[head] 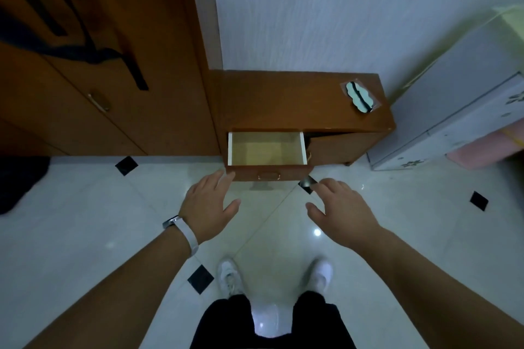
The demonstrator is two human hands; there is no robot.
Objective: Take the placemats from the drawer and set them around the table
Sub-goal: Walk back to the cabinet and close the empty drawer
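Note:
A low brown wooden cabinet [297,99] stands against the white wall. Its left drawer [268,171] is pulled out, and its pale inside shows nothing in it; no placemats are in view. My left hand [208,207], with a white wristband, is open, its fingertips at the drawer's front left corner. My right hand [340,207] is open too, hovering just below and to the right of the drawer front, not touching it. No table is in view.
A small light-and-black patterned item [359,98] lies on the cabinet top at the right. A tall brown wardrobe [99,88] with dark straps hanging on it stands at the left. A white cabinet [453,110] is at the right. The floor is glossy white tile.

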